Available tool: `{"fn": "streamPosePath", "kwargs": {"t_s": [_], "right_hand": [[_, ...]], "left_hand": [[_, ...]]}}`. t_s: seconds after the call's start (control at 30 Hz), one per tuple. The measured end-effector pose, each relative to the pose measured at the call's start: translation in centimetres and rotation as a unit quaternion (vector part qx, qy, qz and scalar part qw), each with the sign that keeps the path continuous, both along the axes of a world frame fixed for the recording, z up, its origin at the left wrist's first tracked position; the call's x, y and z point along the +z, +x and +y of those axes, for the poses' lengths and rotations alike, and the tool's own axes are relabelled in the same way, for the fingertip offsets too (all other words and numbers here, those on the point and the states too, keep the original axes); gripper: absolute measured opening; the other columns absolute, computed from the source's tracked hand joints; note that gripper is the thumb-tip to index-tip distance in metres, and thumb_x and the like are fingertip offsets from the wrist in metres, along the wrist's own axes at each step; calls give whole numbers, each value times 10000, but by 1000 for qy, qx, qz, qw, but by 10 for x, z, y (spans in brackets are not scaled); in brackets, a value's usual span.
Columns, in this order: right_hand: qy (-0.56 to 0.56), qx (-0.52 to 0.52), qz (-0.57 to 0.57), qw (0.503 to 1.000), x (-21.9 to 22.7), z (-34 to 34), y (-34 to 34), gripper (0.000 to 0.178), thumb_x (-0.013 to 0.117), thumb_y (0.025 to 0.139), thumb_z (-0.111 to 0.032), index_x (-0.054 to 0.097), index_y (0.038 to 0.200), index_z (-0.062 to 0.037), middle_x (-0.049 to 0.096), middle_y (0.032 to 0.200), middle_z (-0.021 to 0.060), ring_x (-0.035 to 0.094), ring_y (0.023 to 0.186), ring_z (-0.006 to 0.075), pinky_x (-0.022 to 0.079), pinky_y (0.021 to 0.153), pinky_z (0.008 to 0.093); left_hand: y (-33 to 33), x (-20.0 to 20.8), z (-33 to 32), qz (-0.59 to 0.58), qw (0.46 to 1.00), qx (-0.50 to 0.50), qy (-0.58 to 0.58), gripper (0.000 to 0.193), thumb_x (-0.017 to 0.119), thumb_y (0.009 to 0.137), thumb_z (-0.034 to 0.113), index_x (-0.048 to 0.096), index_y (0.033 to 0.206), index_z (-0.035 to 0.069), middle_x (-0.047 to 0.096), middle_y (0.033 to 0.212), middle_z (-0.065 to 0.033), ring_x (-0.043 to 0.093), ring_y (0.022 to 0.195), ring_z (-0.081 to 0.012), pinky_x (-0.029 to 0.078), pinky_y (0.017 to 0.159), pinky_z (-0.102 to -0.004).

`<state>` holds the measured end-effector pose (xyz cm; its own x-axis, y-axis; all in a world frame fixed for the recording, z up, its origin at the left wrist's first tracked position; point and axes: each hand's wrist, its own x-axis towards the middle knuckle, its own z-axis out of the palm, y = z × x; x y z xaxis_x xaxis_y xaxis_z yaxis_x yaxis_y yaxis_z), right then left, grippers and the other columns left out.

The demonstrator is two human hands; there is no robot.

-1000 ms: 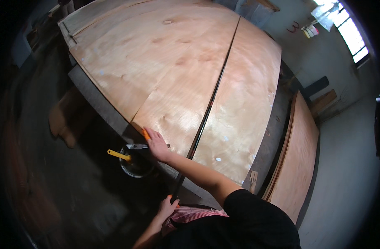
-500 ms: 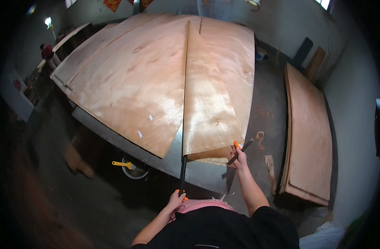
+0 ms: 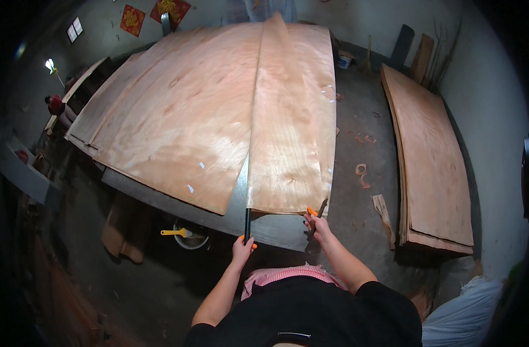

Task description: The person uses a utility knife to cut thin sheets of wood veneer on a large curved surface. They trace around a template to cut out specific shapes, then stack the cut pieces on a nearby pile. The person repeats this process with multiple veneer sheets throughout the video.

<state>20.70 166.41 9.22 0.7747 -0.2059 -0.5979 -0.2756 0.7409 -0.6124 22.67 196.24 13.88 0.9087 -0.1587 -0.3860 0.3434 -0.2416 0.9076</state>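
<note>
My left hand [image 3: 242,252] is closed around the near end of a black rod [image 3: 248,222]. The rod's far part disappears under the left edge of a long, thin wood veneer sheet [image 3: 285,144]. At the sheet's near right corner, my right hand [image 3: 319,228] grips a dark, flat-bladed tool [image 3: 322,208], perhaps a knife. Orange covers show on fingers of both hands. The veneer lies over other wide wood sheets [image 3: 172,127] on a grey metal-topped table [image 3: 270,228]. A strip of metal shows between the two near sheet edges.
A stack of wood sheets [image 3: 435,168] stands to the right, beyond floor with veneer scraps [image 3: 361,169]. Beneath the table's near edge, a yellow-handled scraper or brush [image 3: 176,232] rests across a metal bowl [image 3: 192,238]. Another person [image 3: 56,105] is at the far left.
The near right corner of the veneer, folded up before, now lies flatter and further right. My right hand has moved slightly left and lower in view; the left hand still holds the rod.
</note>
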Motion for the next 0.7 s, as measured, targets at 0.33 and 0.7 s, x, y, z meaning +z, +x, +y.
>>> {"fn": "streamPosePath", "kwargs": {"t_s": [0.33,0.7], "right_hand": [[-426,134,-25,894,116,93,76,392,616,771,-292,503,1017,-8,606,786,73,526,626,88,414,533,217],[-295,56,-71,951,129,27,54,166,601,754,-174,513,662,-68,472,568,-28,424,480,59,319,433,214]], "left_hand": [[15,88,-56,-18,962,-270,36,510,593,762,366,445,1045,-32,579,763,-110,556,664,-181,449,597,-303],[-8,27,3,-54,939,-330,77,477,525,820,344,483,1148,0,587,992,-145,574,871,-209,446,754,-290]]}}
